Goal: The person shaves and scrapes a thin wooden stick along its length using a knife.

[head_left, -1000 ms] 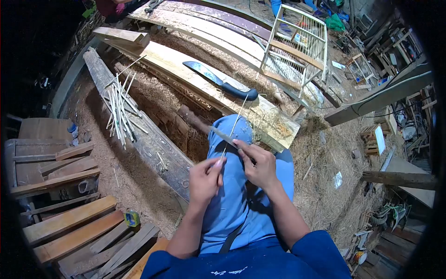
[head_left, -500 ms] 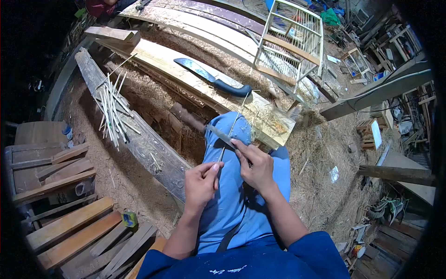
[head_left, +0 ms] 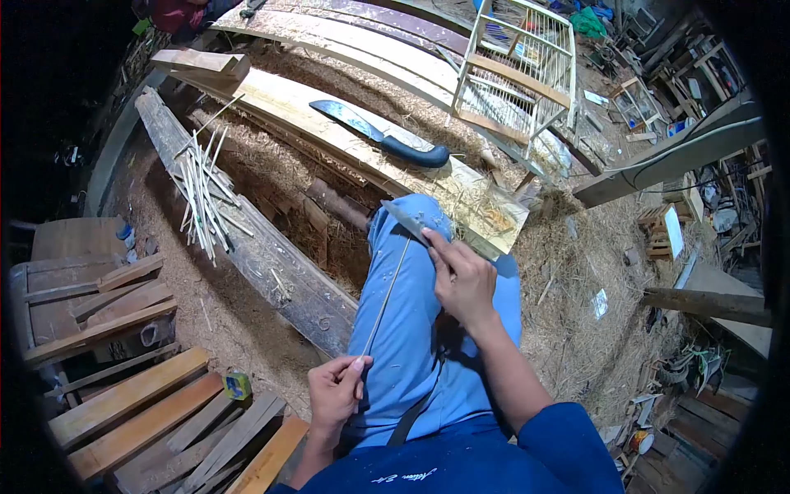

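Observation:
Near my lap, my left hand [head_left: 336, 390] pinches the lower end of a thin stick [head_left: 384, 305], which slants up over my trouser leg. My right hand [head_left: 463, 278] grips a small knife [head_left: 403, 220] whose blade points up and left across my knee. The top end of the stick meets the blade at the knee. Beyond the knee a large black-handled knife [head_left: 378, 140] lies on a pale wooden beam [head_left: 288, 103]. A bundle of thin sticks [head_left: 202, 198] rests on a grey weathered plank [head_left: 280, 262] at the left.
A cage-like wooden frame with thin bars [head_left: 518, 74] stands at the upper right. Wooden slats [head_left: 132, 391] lie at the lower left beside a yellow-and-blue object [head_left: 237, 386]. Part of another person [head_left: 174, 15] shows at the top left. Shavings cover the ground.
My left hand has moved down toward my lap, drawing the stick down, so a longer part shows below the blade. My right hand stays near the knee with the small knife.

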A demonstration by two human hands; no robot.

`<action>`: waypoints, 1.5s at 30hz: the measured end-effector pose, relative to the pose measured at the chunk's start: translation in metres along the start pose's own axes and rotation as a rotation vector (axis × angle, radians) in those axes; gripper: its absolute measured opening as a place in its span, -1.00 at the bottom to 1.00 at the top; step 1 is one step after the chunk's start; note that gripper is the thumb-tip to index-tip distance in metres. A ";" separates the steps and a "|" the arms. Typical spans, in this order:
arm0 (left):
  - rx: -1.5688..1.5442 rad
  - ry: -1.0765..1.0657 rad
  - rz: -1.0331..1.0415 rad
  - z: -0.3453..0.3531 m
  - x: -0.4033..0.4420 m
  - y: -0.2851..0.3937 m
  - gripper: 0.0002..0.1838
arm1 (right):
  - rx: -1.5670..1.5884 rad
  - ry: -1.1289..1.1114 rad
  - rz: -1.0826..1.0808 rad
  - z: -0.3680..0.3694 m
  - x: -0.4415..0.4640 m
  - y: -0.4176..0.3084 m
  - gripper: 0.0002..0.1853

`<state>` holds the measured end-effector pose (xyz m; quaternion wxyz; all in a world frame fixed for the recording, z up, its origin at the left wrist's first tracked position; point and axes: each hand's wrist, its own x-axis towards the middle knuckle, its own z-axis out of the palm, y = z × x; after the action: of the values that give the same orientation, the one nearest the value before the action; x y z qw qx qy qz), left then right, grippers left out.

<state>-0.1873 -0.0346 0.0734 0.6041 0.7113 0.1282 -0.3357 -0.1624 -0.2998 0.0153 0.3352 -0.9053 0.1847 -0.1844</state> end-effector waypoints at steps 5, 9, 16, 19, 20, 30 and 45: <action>0.102 -0.052 0.183 0.022 0.033 0.024 -0.77 | 0.098 -0.023 -0.031 -0.003 0.007 -0.003 -0.62; 0.075 -0.081 0.240 0.055 0.090 0.054 -0.76 | 0.150 -0.064 -0.146 -0.003 -0.002 -0.011 -0.62; 0.064 -0.096 0.216 0.073 0.115 0.055 -0.77 | 0.088 -0.073 -0.128 -0.006 -0.010 -0.009 -0.63; 0.027 -0.125 0.231 0.071 0.103 0.049 -0.78 | 0.088 -0.030 -0.083 -0.003 -0.011 -0.005 -0.63; 0.026 -0.124 0.228 0.069 0.099 0.048 -0.78 | 0.088 -0.033 -0.082 -0.004 -0.011 -0.005 -0.63; 0.059 -0.071 0.136 0.021 0.032 0.017 -0.79 | 0.016 0.014 -0.071 -0.002 -0.001 0.005 -0.64; 0.058 -0.118 0.184 0.049 0.073 0.055 -0.73 | 0.340 0.047 0.213 -0.002 -0.002 0.001 -0.67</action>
<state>-0.1164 -0.1102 0.0670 0.6182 0.7162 0.0168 -0.3234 -0.1654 -0.3008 0.0152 0.4963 -0.8064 0.2536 -0.1976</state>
